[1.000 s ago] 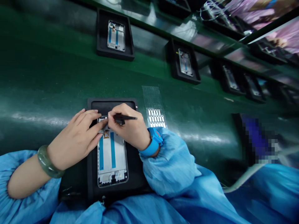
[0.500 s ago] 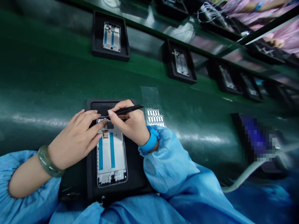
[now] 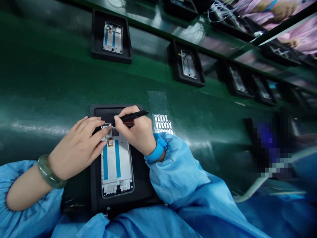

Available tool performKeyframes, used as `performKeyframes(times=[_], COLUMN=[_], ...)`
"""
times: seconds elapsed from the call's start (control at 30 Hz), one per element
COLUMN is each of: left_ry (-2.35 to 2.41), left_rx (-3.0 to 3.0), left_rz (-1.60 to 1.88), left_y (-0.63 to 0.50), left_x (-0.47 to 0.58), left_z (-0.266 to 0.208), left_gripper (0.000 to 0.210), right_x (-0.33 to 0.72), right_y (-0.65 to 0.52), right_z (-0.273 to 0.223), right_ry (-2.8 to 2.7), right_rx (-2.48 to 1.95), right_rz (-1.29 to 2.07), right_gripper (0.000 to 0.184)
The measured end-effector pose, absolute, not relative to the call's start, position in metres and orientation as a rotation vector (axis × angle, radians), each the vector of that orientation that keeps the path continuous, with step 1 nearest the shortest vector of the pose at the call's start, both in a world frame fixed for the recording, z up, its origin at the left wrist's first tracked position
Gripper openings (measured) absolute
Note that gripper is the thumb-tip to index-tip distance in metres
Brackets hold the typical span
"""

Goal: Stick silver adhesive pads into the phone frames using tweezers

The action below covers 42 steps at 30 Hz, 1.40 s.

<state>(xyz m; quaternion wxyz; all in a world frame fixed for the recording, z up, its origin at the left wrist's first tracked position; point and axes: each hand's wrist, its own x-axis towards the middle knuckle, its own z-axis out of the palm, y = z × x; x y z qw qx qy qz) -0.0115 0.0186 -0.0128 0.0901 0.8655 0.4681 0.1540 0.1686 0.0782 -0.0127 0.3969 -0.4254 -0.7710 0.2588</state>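
Left hand (image 3: 76, 145) is lying open, fingers slightly spread, its fingertips bracing the far left corner of the phone frame (image 3: 111, 165), which is resting in the black tray (image 3: 141, 178). Right hand (image 3: 137, 134) is pinching a slim black tool (image 3: 135, 115) over the frame's far end. Compared with a second ago, I am seeing the tool's rear angling higher and the right hand uncovering a dark square (image 3: 115, 132) on the frame; work is apparently continuing at that same end.
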Motion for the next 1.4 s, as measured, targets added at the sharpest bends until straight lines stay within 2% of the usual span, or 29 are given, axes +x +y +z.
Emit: performKeyframes(times=[0.13,0.3,0.57,0.93,1.13,1.4], left_ry=[1.388,1.384,1.428,1.442,1.440,1.432], left_rx=[2.581,2.612,2.597,2.596,2.596,2.608], left_rz=[0.473,0.455,0.493,0.493,0.484,0.487], left_y=[0.020,0.022,0.023,0.023,0.022,0.021], left_x=[-0.012,-0.013,-0.011,-0.010,-0.009,-0.007], left_z=[-0.014,-0.014,-0.021,-0.021,-0.017,-0.016], left_gripper=[0.036,0.033,0.033,0.033,0.033,0.033], right_x=[0.170,0.169,0.174,0.172,0.174,0.174], right_y=[0.081,0.082,0.090,0.088,0.086,0.085], right_z=[-0.013,-0.016,-0.020,-0.018,-0.015,-0.012], right_ry=[-1.940,-2.091,-1.977,-2.068,-2.000,-2.073], right_rx=[-1.048,-0.940,-0.968,-0.913,-0.965,-0.933], right_rz=[0.769,0.529,0.826,0.721,0.782,0.652], right_gripper=[0.006,0.005,0.007,0.004,0.003,0.004])
